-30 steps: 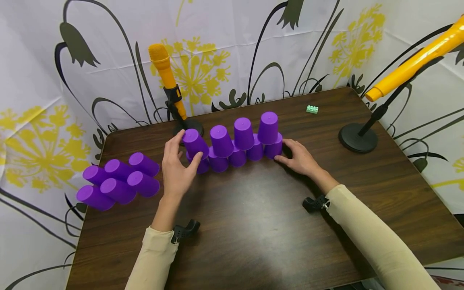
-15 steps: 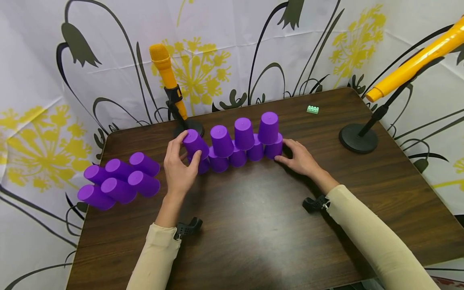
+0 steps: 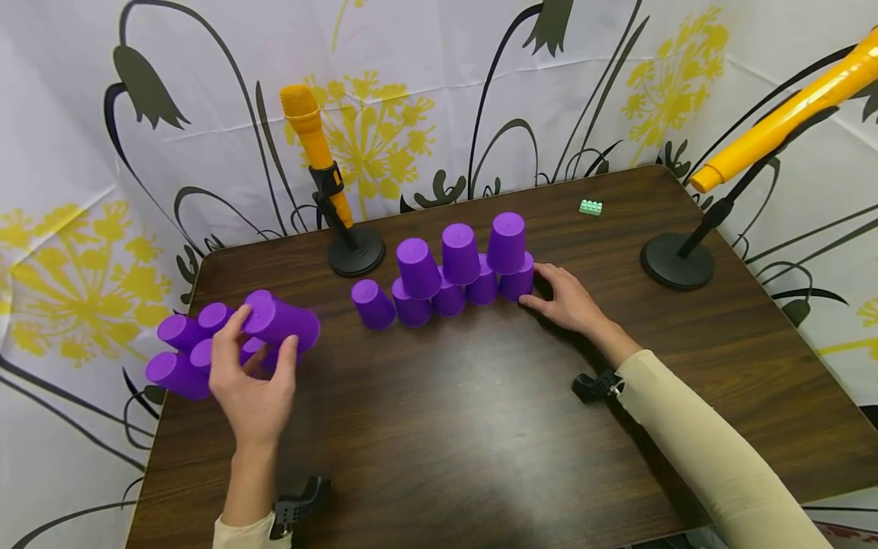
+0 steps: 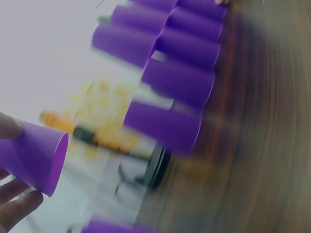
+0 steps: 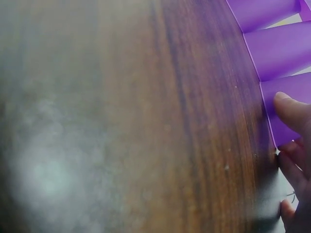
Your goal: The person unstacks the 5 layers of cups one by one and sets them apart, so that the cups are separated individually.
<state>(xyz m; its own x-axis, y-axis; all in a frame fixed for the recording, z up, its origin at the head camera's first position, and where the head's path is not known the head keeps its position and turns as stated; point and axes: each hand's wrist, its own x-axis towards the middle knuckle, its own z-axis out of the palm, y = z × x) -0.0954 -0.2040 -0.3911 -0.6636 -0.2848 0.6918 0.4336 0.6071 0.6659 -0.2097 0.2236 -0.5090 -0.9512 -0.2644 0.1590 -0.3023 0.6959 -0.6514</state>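
My left hand (image 3: 250, 381) grips an upside-down purple cup (image 3: 291, 324) by its sides, thumb and fingers apart around it. In the left wrist view this held cup (image 4: 36, 155) is up off the table. It overlaps the left group of upside-down purple cups (image 3: 174, 374) in the head view. My right hand (image 3: 565, 299) holds the right-end bottom cup (image 3: 518, 278) of a row, thumb on the near side, as the right wrist view shows. Three cups, one of them the middle upper cup (image 3: 460, 254), stand on the row. The left-end cup (image 3: 373, 305) carries nothing on top.
A yellow microphone (image 3: 312, 145) on a black stand is behind the row. Another yellow microphone (image 3: 782, 122) leans on a stand at the right. A small green toy brick (image 3: 591, 207) lies at the back of the wooden table (image 3: 480, 442). A patterned cloth hangs behind.
My left hand has lifted the upper left cup off the row and carried it left, over the left group. My right hand has stayed at the right-end cup.
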